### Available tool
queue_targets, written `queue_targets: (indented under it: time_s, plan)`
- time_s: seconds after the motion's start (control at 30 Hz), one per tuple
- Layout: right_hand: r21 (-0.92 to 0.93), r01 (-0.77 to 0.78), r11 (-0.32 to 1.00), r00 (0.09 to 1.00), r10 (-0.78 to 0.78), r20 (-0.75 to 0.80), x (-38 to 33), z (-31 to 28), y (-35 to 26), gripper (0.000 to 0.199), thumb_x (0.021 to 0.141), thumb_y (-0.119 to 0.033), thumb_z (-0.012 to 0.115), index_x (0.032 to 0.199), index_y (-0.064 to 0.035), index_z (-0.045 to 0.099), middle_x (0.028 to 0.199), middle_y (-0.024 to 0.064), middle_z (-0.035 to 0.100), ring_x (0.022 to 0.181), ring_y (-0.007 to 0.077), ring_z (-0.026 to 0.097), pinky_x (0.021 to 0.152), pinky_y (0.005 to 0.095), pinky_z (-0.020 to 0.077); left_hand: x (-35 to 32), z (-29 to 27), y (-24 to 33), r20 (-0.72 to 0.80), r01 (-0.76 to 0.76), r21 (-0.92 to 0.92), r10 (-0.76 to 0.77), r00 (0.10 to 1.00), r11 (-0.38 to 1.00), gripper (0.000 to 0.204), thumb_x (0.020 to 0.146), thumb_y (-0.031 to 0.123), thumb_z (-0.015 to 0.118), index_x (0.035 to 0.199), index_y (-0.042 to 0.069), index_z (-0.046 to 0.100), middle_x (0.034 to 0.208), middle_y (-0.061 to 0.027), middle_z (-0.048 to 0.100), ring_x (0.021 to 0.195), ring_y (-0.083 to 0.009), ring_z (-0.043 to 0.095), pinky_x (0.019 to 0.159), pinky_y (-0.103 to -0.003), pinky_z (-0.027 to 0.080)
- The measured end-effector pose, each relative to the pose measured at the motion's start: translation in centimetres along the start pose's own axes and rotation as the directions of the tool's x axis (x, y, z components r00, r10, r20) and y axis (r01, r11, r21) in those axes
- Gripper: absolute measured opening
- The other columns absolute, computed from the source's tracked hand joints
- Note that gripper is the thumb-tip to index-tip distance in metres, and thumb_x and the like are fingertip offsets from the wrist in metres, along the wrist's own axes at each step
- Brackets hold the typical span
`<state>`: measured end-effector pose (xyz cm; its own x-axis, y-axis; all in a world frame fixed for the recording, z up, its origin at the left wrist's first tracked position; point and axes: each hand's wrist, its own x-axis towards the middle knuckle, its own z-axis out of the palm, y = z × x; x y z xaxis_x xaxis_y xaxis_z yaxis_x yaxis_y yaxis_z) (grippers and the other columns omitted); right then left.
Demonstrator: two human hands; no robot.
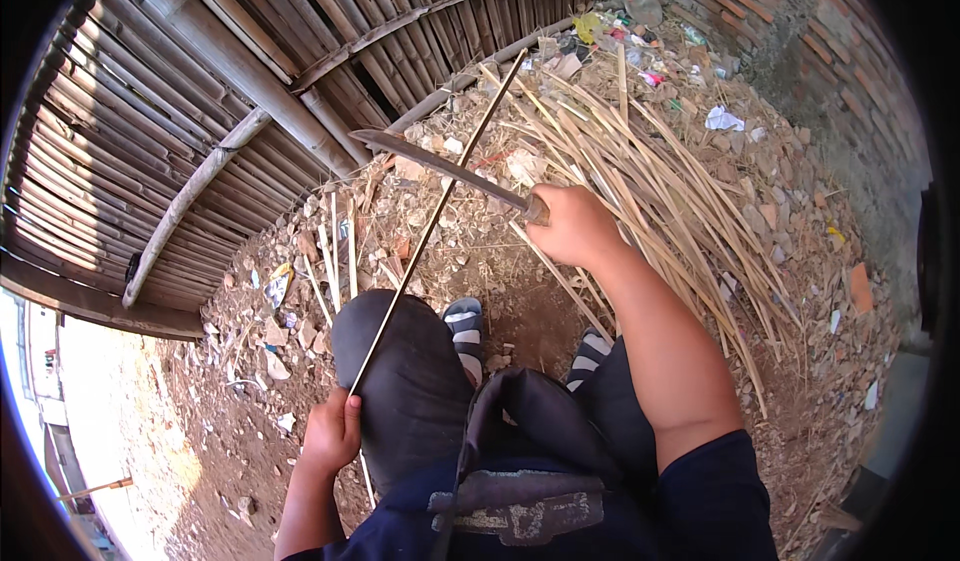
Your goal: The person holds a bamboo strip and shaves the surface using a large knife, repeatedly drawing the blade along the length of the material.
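My left hand [332, 429] is closed around the near end of a long, thin bamboo strip [428, 233], beside my left knee. The strip slants up and away over that knee, its far end raised toward the upper middle. In my right hand [575, 225] is the wooden handle of a machete [440, 167], its long dark blade pointing left and slightly away. The blade crosses the strip a little past the strip's middle; whether the two touch I cannot tell.
Many split bamboo strips [650, 181] lie piled on the ground at the right, with a few more [340, 246] at the left. Stones and litter cover the dirt. A bamboo wall [190, 141] stands at the left, a brick wall [850, 71] at the right. Sandalled feet [464, 329] show below me.
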<state>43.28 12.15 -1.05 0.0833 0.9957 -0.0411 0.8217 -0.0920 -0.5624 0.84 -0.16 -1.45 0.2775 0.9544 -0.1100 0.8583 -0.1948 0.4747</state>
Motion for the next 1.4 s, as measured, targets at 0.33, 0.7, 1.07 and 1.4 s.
queue_targets:
  time_s: [0.33,0.7,1.07,1.4]
  plan:
    - [-0.077,0.118,0.99,0.983,-0.106,0.148,-0.4,1.7,1.3,0.027,0.077,-0.024,0.073,0.1,-0.0103,0.069,0.088,0.0166,0.072,0.09,0.0369,0.071,0.08,0.0503,0.0557,-0.7,-0.8,1.5,-0.006,0.007,0.044,-0.006,1.0,0.999,0.03,0.104,0.027,0.053,0.085,0.004,0.052,0.062,-0.025,0.057,0.061,-0.0498,0.059,0.055,-0.056,0.045]
    - [0.122,-0.12,0.985,0.978,0.096,0.188,1.2,2.3,1.6,0.027,0.081,-0.021,0.068,0.103,-0.0073,0.072,0.09,0.0179,0.072,0.087,0.0358,0.07,0.078,0.0457,0.055,-0.6,0.5,0.7,-0.013,0.076,0.154,-0.075,0.997,0.985,0.027,0.104,0.03,0.053,0.092,0.005,0.053,0.065,-0.0261,0.062,0.065,-0.0515,0.062,0.059,-0.061,0.048]
    - [-0.085,0.187,0.979,0.95,-0.158,0.267,-0.8,0.5,-0.6,0.039,0.077,-0.022,0.072,0.114,-0.01,0.072,0.094,0.0204,0.072,0.091,0.0381,0.07,0.081,0.0475,0.0558,-1.3,2.0,1.2,-0.069,0.108,0.279,-0.092,0.993,0.954,0.026,0.104,0.03,0.052,0.094,0.006,0.053,0.068,-0.0261,0.064,0.062,-0.0489,0.064,0.057,-0.059,0.051]
    - [-0.208,0.229,0.951,0.928,-0.148,0.342,-2.0,0.4,-4.4,0.034,0.08,-0.021,0.071,0.111,-0.0105,0.073,0.1,0.0167,0.073,0.099,0.0362,0.07,0.088,0.0471,0.0559,-1.3,1.5,1.6,-0.079,0.078,0.312,-0.056,0.995,0.947,0.026,0.103,0.029,0.054,0.092,0.005,0.053,0.065,-0.024,0.063,0.06,-0.0464,0.064,0.056,-0.057,0.051]
